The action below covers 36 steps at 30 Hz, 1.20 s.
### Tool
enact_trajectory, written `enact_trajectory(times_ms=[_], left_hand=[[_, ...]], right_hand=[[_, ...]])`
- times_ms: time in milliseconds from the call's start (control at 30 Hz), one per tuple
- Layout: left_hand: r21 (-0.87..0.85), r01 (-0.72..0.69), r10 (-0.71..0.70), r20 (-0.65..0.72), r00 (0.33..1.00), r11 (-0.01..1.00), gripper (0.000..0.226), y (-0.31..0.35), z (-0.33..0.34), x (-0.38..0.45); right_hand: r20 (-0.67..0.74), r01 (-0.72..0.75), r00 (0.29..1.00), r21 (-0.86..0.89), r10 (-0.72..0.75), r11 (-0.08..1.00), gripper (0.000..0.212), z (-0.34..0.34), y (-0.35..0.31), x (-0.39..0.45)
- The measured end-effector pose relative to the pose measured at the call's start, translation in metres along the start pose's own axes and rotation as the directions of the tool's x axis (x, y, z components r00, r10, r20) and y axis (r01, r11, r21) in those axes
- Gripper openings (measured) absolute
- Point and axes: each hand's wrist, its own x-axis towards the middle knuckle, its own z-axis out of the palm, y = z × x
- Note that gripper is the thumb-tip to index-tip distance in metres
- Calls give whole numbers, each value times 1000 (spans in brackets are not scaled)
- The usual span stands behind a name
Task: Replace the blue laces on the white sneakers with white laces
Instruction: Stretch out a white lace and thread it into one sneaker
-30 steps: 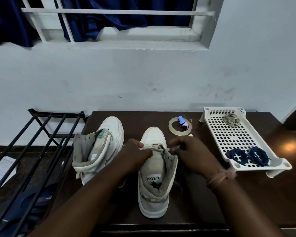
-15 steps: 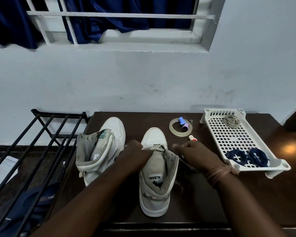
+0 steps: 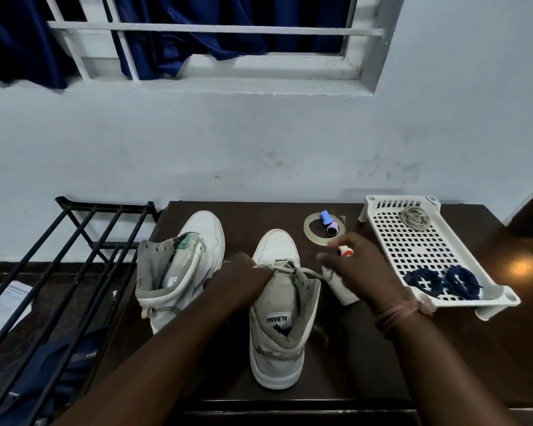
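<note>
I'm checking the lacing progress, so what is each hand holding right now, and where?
The left hand holds the white lace at the near sneaker's left eyelets. The right hand pulls the lace's right end; its exact grip is blurred.
</note>
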Motion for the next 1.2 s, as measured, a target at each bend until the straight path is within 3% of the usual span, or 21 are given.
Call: enact_trajectory(times_ms=[67, 133, 167, 233, 333, 400, 533, 600, 667, 700, 733, 833, 933, 1000, 1100, 1200], left_hand=[[5, -4, 4, -2, 1000, 1000, 31, 0, 1, 1], [-3, 0, 0, 5, 1000, 1000, 32, 0, 0, 1], [-7, 2, -2, 11, 1000, 1000, 31, 0, 0, 0], [-14, 7, -7, 25, 1000, 1000, 28, 0, -1, 0], [-26, 11, -10, 29, 1000, 1000, 28, 3, -2, 0], [-29, 11, -10, 38, 999, 1000, 28, 4, -3, 1], [-89, -11, 25, 163, 986, 996, 30, 9, -9, 8], [-85, -36, 54, 211, 976, 996, 36, 9, -12, 11], [-71, -67, 82, 234, 969, 995, 33, 7, -13, 14], [-80, -66, 84, 236, 968, 995, 30, 6, -13, 14], [-81, -61, 79, 240, 968, 995, 27, 6, -13, 15], [-79, -81, 98, 254, 962, 994, 27, 4, -13, 18], [-141, -38, 71, 238, 969, 989, 22, 6, -13, 19], [-181, -11, 54, 236, 970, 983, 20, 6, -12, 18], [-293, 77, 14, 298, 955, 953, 36, -2, -14, 23], [-289, 160, -64, 315, 947, 944, 62, -7, -18, 28]], right_hand=[[230, 60, 973, -151, -24, 987, 19, 13, 0, -1], [307, 81, 952, -198, -17, 977, 7, 19, 1, 0], [305, 59, 952, -223, 12, 973, 11, 19, 1, 0], [190, 15, 981, -280, 40, 960, 27, 14, -2, -1], [-212, -51, 977, -173, 13, 984, 42, -2, -8, 3], [-275, -91, 959, -93, 62, 992, 44, -11, -6, 5], [113, -33, 991, -354, 78, 935, 42, 0, 4, -3], [187, 53, 982, -342, 13, 938, 25, 10, 3, -4], [254, 165, 963, -289, -90, 943, 27, 17, 2, 0], [283, 203, 952, -297, -117, 933, 17, 20, 1, 1], [295, 211, 948, -312, -117, 926, 6, 22, 3, 3], [232, 114, 972, -392, -22, 913, 28, 18, 5, 3], [173, 49, 985, -382, 19, 923, 26, 14, 6, 2], [203, 36, 978, -340, 37, 940, 32, 17, 6, 3], [234, 5, 970, -282, 64, 959, 45, 22, 6, 2], [236, -1, 970, -240, 60, 971, 49, 21, 5, 2]])
